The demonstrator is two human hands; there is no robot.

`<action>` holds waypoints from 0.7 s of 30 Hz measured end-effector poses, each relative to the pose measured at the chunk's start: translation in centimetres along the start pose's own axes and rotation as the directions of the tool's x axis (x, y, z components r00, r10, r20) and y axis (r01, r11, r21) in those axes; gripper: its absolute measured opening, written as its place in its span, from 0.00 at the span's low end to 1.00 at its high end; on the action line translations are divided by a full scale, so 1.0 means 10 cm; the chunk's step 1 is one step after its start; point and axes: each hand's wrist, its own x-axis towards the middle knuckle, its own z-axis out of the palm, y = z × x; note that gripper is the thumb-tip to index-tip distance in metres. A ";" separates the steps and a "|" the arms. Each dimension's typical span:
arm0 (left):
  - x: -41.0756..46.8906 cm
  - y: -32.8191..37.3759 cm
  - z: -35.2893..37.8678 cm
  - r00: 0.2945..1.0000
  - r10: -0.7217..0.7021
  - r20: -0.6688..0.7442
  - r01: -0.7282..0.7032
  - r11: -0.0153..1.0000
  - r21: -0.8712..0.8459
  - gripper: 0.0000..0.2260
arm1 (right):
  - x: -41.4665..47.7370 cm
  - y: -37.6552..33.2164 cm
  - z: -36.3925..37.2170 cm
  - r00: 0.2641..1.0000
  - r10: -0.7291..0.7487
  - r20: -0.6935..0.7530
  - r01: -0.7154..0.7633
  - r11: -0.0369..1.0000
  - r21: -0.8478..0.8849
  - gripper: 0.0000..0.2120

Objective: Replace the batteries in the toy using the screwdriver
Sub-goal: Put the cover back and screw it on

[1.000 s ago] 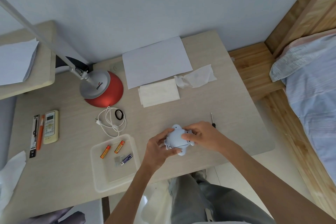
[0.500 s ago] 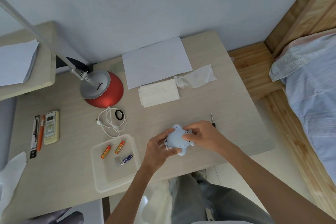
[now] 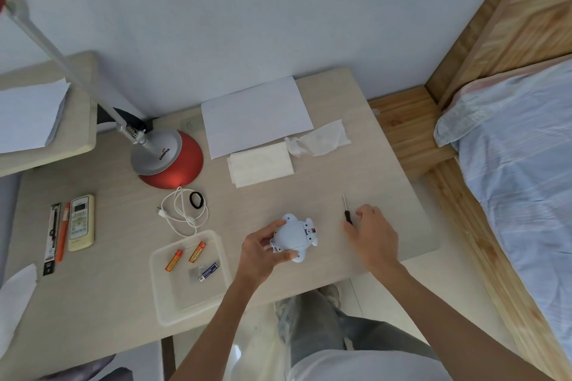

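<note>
While the left hand gripped the pale blue toy, its forearm ran up from the 7 o'clock corner of the view, wrist bent slightly towards the body. Its thumb lay curled along the toy's 6 o'clock edge and its fingers hooked over the 10 o'clock edge. The toy sat near the front edge of the table, at about 5 o'clock from the table's middle. Its flat panelled side faced up, with a small red spot at its 3 o'clock side.

At 2 o'clock from the toy lay the screwdriver, its thin shaft pointing to 12 o'clock and its black handle nearest the person. The right hand hung palm down just beside that handle, forearm stretching in from 5 o'clock. Its fingers were loosely bent, the thumb tip at the handle's lower end. Motion blur left it unclear whether it pinched the handle or only touched it.

At 8 o'clock from the toy stood a clear tray holding two orange batteries and one blue battery. A red lamp base stood at 10 o'clock.
</note>
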 end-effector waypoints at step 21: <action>-0.19 0.03 0.21 0.992 0.015 -0.124 0.002 0.992 0.129 0.36 | -0.23 -0.31 -0.36 0.915 -0.402 0.042 0.394 0.910 0.132 0.03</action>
